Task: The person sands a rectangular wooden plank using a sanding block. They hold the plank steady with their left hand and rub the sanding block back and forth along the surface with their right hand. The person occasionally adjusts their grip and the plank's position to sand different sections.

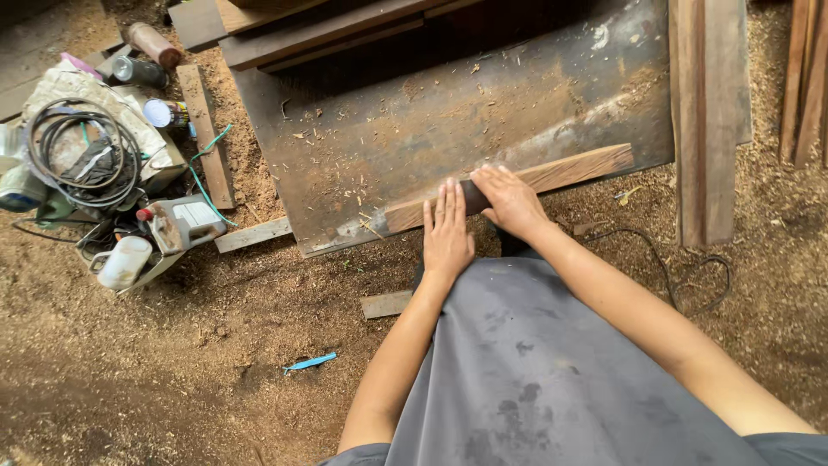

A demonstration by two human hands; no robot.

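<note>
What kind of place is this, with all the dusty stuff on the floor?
Probably a woodworking shop. Sawdust covers the floor, wooden planks lie around, and both hands press on a wood strip.

wood strip: reddish-tan, straight grain, dark brown-black patch mid-length. metal sheet: dark rusty brown, pale grey streaks, flecked with light shavings. floor: tan sawdust over brown dirt. shirt: grey, darker blotches. cable coil: black. power tool: grey-white with red bits. loose cord: teal green. plastic scrap: bright blue. planks: red-brown
</note>
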